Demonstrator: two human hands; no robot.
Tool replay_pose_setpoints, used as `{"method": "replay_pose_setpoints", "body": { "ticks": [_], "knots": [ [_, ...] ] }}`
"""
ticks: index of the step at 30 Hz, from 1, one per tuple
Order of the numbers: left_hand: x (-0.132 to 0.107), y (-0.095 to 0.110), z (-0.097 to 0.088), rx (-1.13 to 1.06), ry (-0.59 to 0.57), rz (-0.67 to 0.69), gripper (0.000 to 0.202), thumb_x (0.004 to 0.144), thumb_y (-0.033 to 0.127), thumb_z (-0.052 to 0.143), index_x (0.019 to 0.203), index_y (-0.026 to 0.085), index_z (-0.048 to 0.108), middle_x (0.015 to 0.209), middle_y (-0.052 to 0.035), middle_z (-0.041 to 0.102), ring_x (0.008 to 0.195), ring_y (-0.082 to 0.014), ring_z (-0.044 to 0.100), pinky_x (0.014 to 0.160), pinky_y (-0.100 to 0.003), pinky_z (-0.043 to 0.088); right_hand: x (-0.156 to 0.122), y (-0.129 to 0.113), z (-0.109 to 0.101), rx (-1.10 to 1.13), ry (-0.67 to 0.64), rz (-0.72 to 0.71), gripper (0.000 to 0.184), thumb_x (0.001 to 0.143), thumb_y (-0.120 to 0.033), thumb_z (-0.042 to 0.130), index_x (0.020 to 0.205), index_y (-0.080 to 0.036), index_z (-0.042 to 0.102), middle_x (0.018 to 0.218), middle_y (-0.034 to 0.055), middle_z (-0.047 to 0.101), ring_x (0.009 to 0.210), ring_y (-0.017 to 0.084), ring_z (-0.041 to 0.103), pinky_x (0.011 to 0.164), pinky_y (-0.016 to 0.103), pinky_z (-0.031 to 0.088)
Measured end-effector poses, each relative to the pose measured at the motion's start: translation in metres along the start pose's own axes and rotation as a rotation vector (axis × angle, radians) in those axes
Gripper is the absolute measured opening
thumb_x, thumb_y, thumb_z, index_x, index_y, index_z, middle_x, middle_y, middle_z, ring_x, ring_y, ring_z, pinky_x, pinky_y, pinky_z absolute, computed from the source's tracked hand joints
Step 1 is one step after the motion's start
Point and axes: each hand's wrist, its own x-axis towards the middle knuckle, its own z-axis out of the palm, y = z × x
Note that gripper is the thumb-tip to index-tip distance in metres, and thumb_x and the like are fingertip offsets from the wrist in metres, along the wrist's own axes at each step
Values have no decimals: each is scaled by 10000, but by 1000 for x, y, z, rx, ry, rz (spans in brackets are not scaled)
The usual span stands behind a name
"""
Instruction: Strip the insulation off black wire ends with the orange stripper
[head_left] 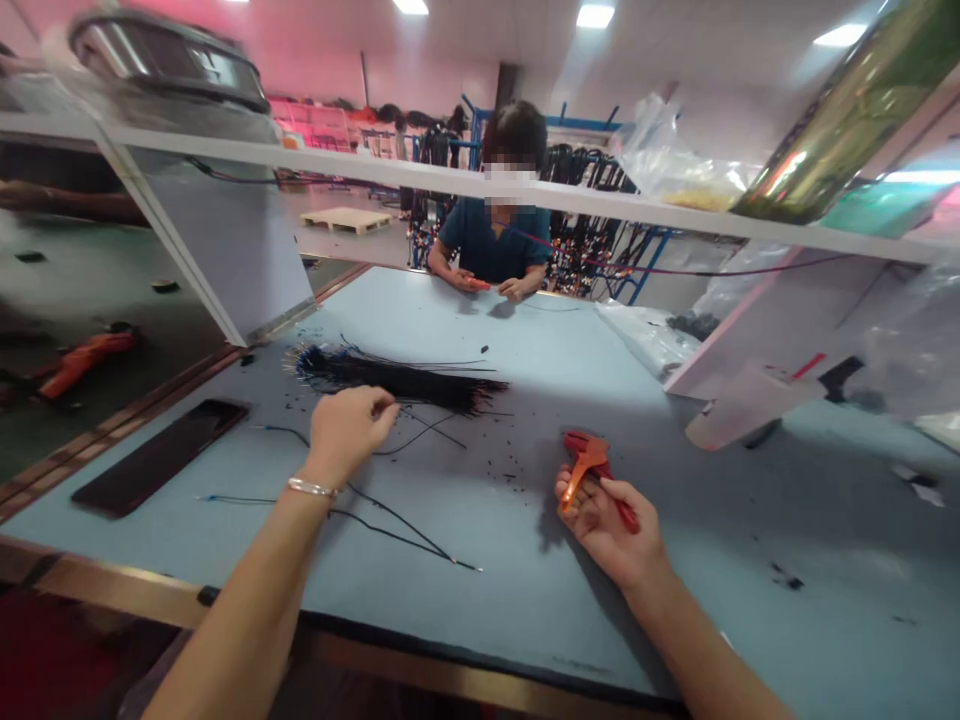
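Holding a red and orange hand tool (592,458), the person's right hand (615,535) curls its fingers around the handles, above a pale blue flat table (517,580). The left hand (349,430) is well apart from it, at the near side of a long bundle of thin black wires (405,380). Its thumb and pointing finger are close together, but one cannot tell if they pinch a wire. The bundle lies on the table, with loose black wires with blue tips (453,561) nearer the person. A flat black phone (161,460) lies to the left. On a round shiny metal thing (172,65) up high, a white mark is too blurry to read.
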Motion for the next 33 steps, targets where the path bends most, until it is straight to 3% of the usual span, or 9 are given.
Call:
{"method": "replay_pose_setpoints", "body": {
  "ticks": [4, 8, 10, 14, 19, 26, 33],
  "knots": [
    [-12, -19, 25, 320, -216, 33, 246, 799, 340, 504, 829, 199, 703, 882, -56, 707, 791, -205, 625, 737, -322, 449, -1, 3, 5, -90, -64, 17, 268, 727, -163, 559, 958, -98, 677, 876, 116, 719, 802, 219, 693, 722, 321, 567],
    [-5, -6, 42, 632, -376, 77, 281, 823, 288, 472, 951, 195, 704, 1020, -90, 685, 943, -257, 631, 790, -357, 439, -5, 6, 15, -232, -152, -25, 296, 736, -233, 559, 982, -118, 676, 866, 92, 695, 769, 216, 678, 693, 326, 535],
    [-1, 2, 50, 712, -403, 99, 290, 829, 285, 472, 986, 184, 694, 1037, -110, 674, 981, -280, 624, 804, -380, 433, -8, 7, 18, -289, -197, -43, 315, 731, -252, 575, 1004, -126, 670, 882, 85, 682, 784, 209, 672, 675, 301, 508],
    [-2, 4, 63, 775, -345, 37, 309, 840, 262, 466, 1044, 143, 665, 1077, -147, 658, 1021, -308, 610, 795, -399, 424, -12, 9, 19, -382, -274, -35, 362, 714, -266, 604, 1041, -121, 659, 897, 81, 667, 781, 203, 671, 613, 259, 448],
    [-8, -11, 66, 729, -326, -8, 278, 870, 241, 431, 902, 162, 696, 972, -120, 690, 945, -286, 640, 770, -390, 415, -15, 15, 22, -463, -305, 18, 351, 709, -271, 610, 1025, -122, 654, 892, 102, 670, 751, 212, 669, 598, 276, 421],
    [-12, -21, 59, 529, -91, -70, 243, 881, 296, 510, 984, 228, 720, 1021, -62, 711, 856, -225, 656, 668, -307, 428, -18, 14, 20, -435, -275, 39, 354, 724, -293, 642, 1049, -161, 689, 926, 86, 672, 795, 208, 665, 634, 276, 448],
    [-25, -5, 75, 221, -11, 59, 207, 878, 249, 535, 925, 240, 736, 859, -21, 702, 747, -141, 636, 635, -234, 424, -19, 15, 14, -492, -283, -5, 355, 754, -316, 634, 1083, -186, 668, 945, 87, 657, 807, 210, 649, 667, 299, 483]
  ]
}}
